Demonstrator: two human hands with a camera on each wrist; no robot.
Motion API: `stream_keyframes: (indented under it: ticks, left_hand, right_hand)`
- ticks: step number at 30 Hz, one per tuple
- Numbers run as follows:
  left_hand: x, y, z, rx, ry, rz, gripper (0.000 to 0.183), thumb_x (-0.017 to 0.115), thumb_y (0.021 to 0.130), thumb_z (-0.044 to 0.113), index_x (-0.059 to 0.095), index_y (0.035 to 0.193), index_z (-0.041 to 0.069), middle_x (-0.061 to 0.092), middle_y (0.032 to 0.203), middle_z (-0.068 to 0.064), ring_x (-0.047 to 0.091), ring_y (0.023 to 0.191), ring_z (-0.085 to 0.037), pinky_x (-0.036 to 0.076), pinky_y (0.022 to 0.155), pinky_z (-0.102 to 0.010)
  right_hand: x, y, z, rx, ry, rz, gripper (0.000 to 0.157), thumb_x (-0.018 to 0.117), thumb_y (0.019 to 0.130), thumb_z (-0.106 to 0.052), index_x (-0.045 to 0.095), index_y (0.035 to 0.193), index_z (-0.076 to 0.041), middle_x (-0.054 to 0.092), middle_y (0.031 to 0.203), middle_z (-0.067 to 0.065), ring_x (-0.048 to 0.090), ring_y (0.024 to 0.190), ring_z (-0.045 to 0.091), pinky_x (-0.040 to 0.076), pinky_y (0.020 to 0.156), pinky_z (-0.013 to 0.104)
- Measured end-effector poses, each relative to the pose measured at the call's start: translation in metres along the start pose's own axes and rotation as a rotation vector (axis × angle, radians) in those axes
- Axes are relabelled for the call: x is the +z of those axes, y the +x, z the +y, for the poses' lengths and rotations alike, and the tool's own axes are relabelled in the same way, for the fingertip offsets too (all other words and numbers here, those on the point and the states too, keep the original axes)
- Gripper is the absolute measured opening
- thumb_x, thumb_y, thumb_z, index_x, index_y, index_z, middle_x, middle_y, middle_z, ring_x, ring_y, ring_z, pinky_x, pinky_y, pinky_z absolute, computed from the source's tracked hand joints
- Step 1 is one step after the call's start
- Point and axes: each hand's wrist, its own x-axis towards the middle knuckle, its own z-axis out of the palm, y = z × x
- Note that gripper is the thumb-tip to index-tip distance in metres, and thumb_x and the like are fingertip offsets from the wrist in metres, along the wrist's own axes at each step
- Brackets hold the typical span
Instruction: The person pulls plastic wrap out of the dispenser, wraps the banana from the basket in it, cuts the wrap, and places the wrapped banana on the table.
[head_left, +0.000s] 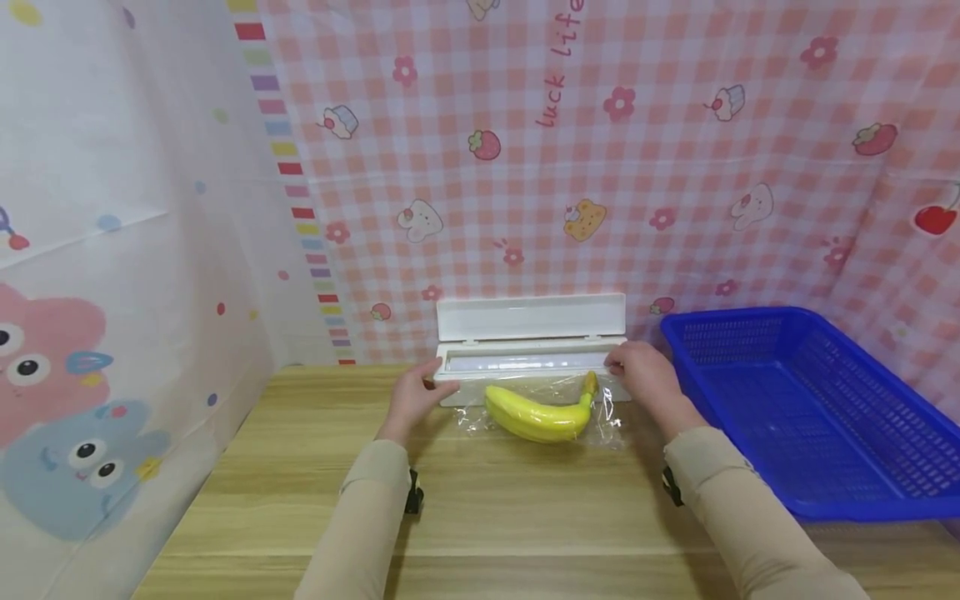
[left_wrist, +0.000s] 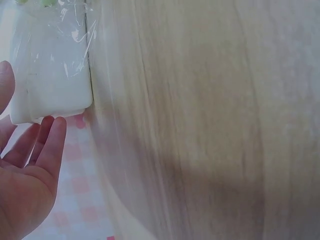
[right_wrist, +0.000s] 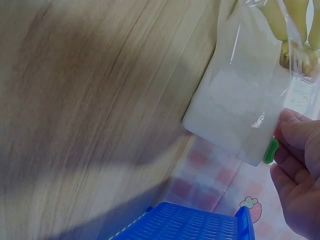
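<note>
Left hand (head_left: 411, 400), right hand (head_left: 647, 379), white box (head_left: 531, 318) and banana (head_left: 536, 417) between

"luck life" in pink lettering (head_left: 553, 90), on checked backdrop (head_left: 495, 196)

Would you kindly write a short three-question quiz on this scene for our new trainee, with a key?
1. Multiple choice: which fruit lies in front of the long white plastic box?
A) a round red apple
B) a curved yellow banana fruit
C) a bunch of purple grapes

2. True or false: the box is closed.

3. Fill in the blank: the blue perforated plastic basket is nearer to the ____ hand.

Key:
1. B.
2. False; its flat white lid stands raised at the back.
3. Right; the right hand is at the box's end beside the basket.
</note>
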Motion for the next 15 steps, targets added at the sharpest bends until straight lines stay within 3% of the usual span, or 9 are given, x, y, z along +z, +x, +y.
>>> stream_keyframes:
  ticks: [9,15]
  left_hand:
    - [-0.005,-0.001,0.003,0.010,0.026,-0.039,0.068,0.081,0.083,0.027,0.054,0.139,0.001,0.053,0.141,-0.018,0.062,0.108,-0.030,0.054,0.091,-0.041]
    - [-0.012,-0.002,0.005,0.000,-0.013,-0.069,0.064,0.082,0.082,0.023,0.057,0.137,0.003,0.054,0.142,-0.015,0.056,0.120,-0.034,0.046,0.102,-0.045]
  right_hand:
    - [0.003,0.001,0.001,0.004,0.012,0.012,0.007,0.073,0.084,0.000,0.073,0.087,-0.006,0.066,0.086,0.009,0.061,0.087,0.033,0.052,0.079,0.047]
    - [0.004,0.000,0.001,0.010,0.015,0.009,0.007,0.073,0.085,0.000,0.073,0.087,-0.006,0.066,0.086,0.009,0.060,0.088,0.033,0.052,0.080,0.047]
